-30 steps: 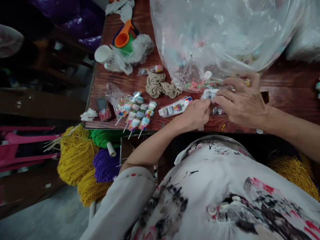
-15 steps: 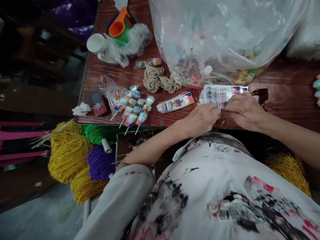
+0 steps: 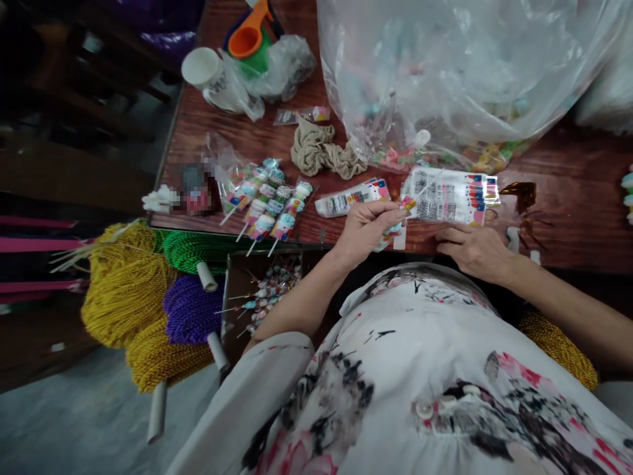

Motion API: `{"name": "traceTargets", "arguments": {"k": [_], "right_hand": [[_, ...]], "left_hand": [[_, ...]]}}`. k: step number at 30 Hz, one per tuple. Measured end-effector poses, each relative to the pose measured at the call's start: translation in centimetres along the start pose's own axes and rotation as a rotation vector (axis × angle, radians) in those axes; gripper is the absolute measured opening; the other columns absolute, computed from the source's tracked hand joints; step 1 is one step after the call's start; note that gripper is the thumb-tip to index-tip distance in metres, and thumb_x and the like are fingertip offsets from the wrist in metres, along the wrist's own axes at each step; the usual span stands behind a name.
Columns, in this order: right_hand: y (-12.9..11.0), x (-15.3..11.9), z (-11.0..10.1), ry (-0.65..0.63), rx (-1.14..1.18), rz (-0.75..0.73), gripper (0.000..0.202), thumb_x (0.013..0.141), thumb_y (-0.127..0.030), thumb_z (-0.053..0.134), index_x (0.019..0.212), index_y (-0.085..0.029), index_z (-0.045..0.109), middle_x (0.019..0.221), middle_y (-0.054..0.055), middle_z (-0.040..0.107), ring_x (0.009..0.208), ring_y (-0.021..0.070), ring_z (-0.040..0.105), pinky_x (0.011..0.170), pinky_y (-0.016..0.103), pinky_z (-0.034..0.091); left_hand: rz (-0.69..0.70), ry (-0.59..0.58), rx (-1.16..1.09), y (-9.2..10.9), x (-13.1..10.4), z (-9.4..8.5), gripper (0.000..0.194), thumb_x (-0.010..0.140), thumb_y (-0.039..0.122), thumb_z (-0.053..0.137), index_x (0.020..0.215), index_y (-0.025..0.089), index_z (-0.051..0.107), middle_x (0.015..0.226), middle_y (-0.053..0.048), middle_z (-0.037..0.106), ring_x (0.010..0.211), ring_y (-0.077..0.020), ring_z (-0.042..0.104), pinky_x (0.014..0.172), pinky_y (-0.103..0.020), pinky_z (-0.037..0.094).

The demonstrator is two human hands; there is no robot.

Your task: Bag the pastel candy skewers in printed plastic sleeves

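Note:
My left hand (image 3: 368,231) pinches a small wrapped candy skewer (image 3: 394,229). Its pastel pieces show below the fingers, and a colourful end and a pale stick poke out past the fingertips. At the table's front edge, my right hand (image 3: 475,252) lies with fingers loosely bent and slightly apart, with nothing visible in them. Just above both hands lies a fanned stack of printed clear packets (image 3: 448,198). A smaller pile of similar packets (image 3: 351,198) lies left of it. Several filled candy skewers (image 3: 267,204) with white sticks lie farther left.
A large clear plastic bag (image 3: 445,72) of colourful pieces fills the back. Beige cloth scrunchies (image 3: 321,148), a white cup (image 3: 202,69) and an orange-handled scoop (image 3: 246,41) stand left. Gold twist ties (image 3: 519,194) lie right. Below are an open box (image 3: 264,290) and yellow cord bundles (image 3: 126,284).
My left hand has moved left from the packet stack and now holds a candy skewer. My right hand has drawn down off the packets, which now lie fanned out. The view has shifted slightly.

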State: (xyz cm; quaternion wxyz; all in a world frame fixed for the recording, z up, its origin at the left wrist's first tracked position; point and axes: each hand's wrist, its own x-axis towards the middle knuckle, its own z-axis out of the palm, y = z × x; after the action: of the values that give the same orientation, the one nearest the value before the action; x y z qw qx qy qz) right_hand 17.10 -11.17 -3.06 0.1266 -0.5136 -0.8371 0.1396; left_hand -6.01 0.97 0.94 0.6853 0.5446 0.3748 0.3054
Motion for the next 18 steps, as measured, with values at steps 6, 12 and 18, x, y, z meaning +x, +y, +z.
{"name": "traceTargets", "arguments": {"k": [6, 12, 18], "right_hand": [[-0.6, -0.4, 0.1, 0.239, 0.128, 0.127, 0.018, 0.085, -0.011, 0.050, 0.085, -0.019, 0.066, 0.081, 0.005, 0.069, 0.068, 0.0167, 0.060, 0.057, 0.029, 0.041], [-3.4, 1.6, -2.3, 0.630, 0.372, 0.177, 0.033, 0.083, -0.013, 0.057, 0.109, -0.029, 0.070, 0.078, 0.001, 0.072, 0.065, 0.0158, 0.065, 0.060, 0.030, 0.051], [-2.7, 2.7, -2.8, 0.690, 0.555, 0.268, 0.035, 0.085, -0.017, 0.060, 0.119, -0.027, 0.065, 0.080, 0.000, 0.074, 0.061, 0.0132, 0.065, 0.056, 0.026, 0.053]], "left_hand": [[-0.119, 0.022, -0.100, -1.6, -0.7, 0.9, 0.030, 0.069, 0.044, 0.080, 0.079, 0.017, 0.075, 0.069, 0.001, 0.067, 0.059, -0.0070, 0.056, 0.059, -0.020, 0.046], [0.107, -0.143, 0.136, -1.6, 0.1, 3.5, 0.022, 0.079, 0.035, 0.069, 0.070, 0.015, 0.072, 0.068, 0.000, 0.062, 0.065, -0.0089, 0.053, 0.065, -0.023, 0.042], [0.226, -0.268, 0.267, 0.2, 1.5, 5.0, 0.024, 0.085, 0.028, 0.059, 0.067, 0.014, 0.067, 0.065, 0.001, 0.055, 0.065, -0.0099, 0.050, 0.067, -0.024, 0.040]]}}
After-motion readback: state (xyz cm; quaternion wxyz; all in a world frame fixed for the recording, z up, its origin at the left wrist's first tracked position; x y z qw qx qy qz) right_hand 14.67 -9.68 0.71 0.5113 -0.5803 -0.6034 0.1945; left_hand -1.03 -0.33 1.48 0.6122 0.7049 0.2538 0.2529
